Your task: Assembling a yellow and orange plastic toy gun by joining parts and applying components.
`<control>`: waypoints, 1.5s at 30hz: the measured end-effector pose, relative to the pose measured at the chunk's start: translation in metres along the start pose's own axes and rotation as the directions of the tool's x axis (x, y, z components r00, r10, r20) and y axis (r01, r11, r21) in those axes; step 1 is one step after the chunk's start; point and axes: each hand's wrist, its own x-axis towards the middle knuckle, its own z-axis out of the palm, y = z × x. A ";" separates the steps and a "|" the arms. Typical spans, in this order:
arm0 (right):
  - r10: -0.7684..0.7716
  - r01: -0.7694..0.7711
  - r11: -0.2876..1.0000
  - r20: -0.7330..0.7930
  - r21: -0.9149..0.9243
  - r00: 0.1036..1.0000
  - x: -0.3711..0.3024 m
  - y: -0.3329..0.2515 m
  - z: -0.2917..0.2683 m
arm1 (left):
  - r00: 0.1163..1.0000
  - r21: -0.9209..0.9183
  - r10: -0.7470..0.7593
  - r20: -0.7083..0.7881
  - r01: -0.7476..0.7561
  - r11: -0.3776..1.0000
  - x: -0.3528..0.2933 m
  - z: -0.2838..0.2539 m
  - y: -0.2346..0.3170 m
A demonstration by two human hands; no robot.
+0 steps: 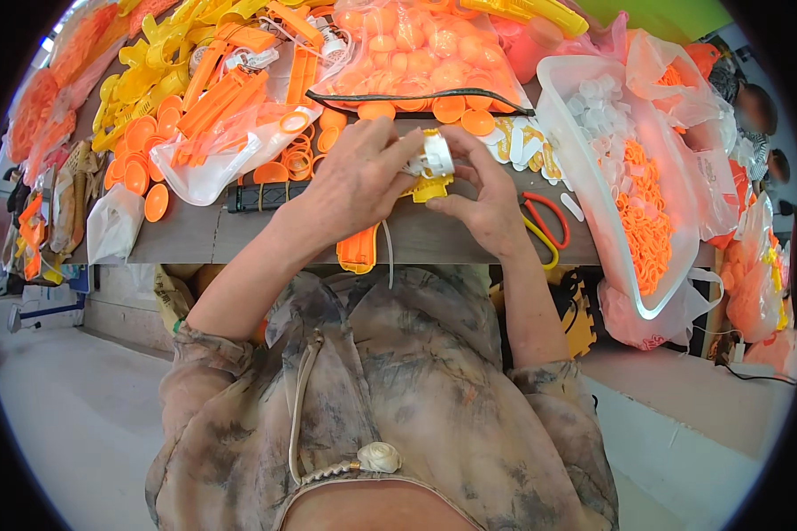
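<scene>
Above the near edge of the table, both hands meet around a plastic assembly [435,159] with a white ring-shaped upper part and a yellow lower part. My left hand [354,177] grips its left side, the fingers curled so that their tips are partly hidden. From the right, my right hand [485,195] pinches it, thumb by the yellow part and fingers behind the white one. Below my left hand, an orange plastic handle piece [357,251] reaches over the table edge. Beside it dangles a thin white cord [388,252]; where its upper end runs is hidden.
Red-and-yellow-handled scissors [549,232] lie right of my right hand. A white bin [553,97] of clear caps and orange rings stands beyond. Behind lie a bag of orange balls [425,53], orange discs [139,133], yellow parts [155,62] and a dark strip [266,196].
</scene>
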 end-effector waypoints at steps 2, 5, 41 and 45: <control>0.029 -0.030 0.993 -0.007 -0.113 1.000 -0.003 0.014 0.000 | 0.998 0.020 0.053 0.043 -0.054 0.998 0.002 0.009 -0.003; 0.028 -0.039 0.955 -0.044 -0.294 0.999 -0.003 0.024 0.005 | 0.998 -0.026 0.052 0.048 -0.051 0.998 0.004 0.012 -0.013; 0.165 -0.280 0.847 -0.278 -0.451 0.946 -0.091 -0.036 -0.021 | 0.989 0.057 -0.101 -0.111 0.108 0.993 -0.043 -0.014 0.005; -0.079 -0.160 0.550 -0.242 -0.820 0.967 -0.094 -0.014 -0.062 | 0.954 -0.542 -0.231 0.190 0.298 0.786 -0.076 -0.023 0.051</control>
